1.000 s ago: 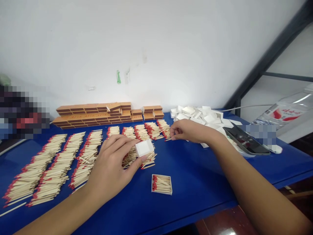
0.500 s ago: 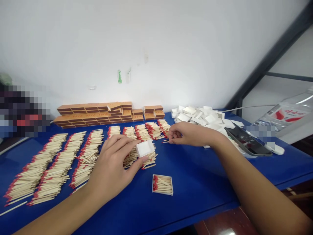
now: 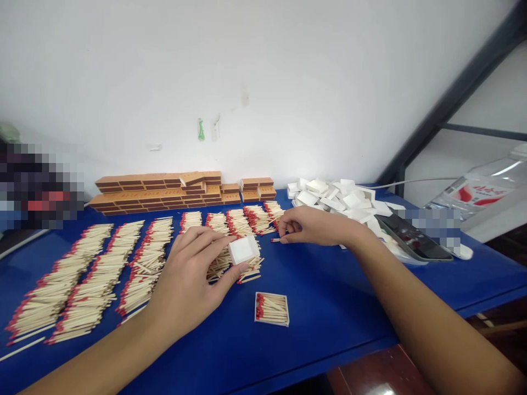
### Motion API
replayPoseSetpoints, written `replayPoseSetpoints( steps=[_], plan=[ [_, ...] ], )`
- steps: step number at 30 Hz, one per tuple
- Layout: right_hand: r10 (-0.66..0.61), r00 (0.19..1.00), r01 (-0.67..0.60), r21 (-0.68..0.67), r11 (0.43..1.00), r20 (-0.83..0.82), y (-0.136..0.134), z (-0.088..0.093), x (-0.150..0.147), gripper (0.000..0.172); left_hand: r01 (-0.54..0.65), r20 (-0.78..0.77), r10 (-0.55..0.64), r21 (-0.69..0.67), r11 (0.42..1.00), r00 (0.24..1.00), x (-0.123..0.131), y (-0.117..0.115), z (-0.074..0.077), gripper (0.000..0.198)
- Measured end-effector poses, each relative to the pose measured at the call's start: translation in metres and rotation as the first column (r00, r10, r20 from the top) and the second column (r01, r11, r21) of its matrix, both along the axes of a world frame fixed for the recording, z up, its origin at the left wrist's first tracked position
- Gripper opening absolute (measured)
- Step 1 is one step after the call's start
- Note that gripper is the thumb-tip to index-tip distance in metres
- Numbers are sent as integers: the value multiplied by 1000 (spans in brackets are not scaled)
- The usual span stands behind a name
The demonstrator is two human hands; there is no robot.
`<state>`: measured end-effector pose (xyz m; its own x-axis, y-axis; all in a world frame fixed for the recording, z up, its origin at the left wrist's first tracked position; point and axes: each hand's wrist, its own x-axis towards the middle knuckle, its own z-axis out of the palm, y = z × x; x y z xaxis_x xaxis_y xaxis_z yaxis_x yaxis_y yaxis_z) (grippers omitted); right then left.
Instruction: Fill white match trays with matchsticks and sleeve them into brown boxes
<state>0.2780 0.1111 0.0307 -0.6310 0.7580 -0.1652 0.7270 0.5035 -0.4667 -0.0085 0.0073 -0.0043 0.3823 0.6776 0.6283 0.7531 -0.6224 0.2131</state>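
Observation:
My left hand (image 3: pixel 197 269) grips a white matchbox tray (image 3: pixel 244 250) between thumb and fingers; its white bottom shows, with no matches in it. Rows of red-tipped matches (image 3: pixel 152 258) lie beneath and beside that hand. My right hand (image 3: pixel 307 226) is closed in a pinch at the right end of the back rows. Red-tipped matches (image 3: pixel 275 240) stick out from between its thumb and fingertips, low over the blue table; how many is hidden. Nearer to me, another tray filled with matches (image 3: pixel 272 309) lies flat on the table.
Brown matchboxes (image 3: pixel 156 196) are stacked along the wall. A heap of white trays (image 3: pixel 335 195) sits behind my right hand. Farther right are a phone (image 3: pixel 411 237) and a clear plastic bottle (image 3: pixel 481 189). The blue table's front edge (image 3: pixel 349 354) runs below my right forearm.
My right hand has shifted slightly left, its fingers closing around the matches. My left hand and the tray in it stay almost where they were.

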Motion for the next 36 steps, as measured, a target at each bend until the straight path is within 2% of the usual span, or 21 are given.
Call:
replayPoseSetpoints(
  steps=[6, 12, 15, 20, 24, 27, 30, 36],
  plan=[
    [-12, 1000, 12, -3, 1000, -20, -7, 6, -6, 19, -1, -7, 1, -6, 1000, 1000, 1, 0, 1, 27],
    [79, 947, -56, 82, 995, -312, -32, 16, -29, 17, -1, 0, 1, -10, 1000, 1000, 1, -1, -1, 27],
    [119, 922, -75, 131, 988, -368, -44, 14, -41, 13, 9, -3, -9, -7, 1000, 1000, 1, -1, -2, 26],
    [178, 934, -104, 239, 965, -309, -53, 9, -50, 8, 39, -8, -39, -15, 999, 999, 1, -2, 0, 24],
    [208, 916, -137, 219, 966, -343, -50, 8, -47, 9, 48, 3, -48, -7, 999, 999, 1, -2, 2, 24],
    [142, 919, -44, 261, 964, -368, -40, 8, -39, 11, 30, -1, -30, -6, 1000, 1000, 1, -2, 2, 23],
    [46, 958, 63, 363, 930, -282, -23, 5, -29, 8, 10, -8, -10, -5, 1000, 1000, 1, -2, 2, 23],
    [24, 994, 14, 348, 938, -103, -2, -11, -22, 8, -3, 8, 3, 7, 1000, 1000, 2, -1, 2, 25]
  ],
)
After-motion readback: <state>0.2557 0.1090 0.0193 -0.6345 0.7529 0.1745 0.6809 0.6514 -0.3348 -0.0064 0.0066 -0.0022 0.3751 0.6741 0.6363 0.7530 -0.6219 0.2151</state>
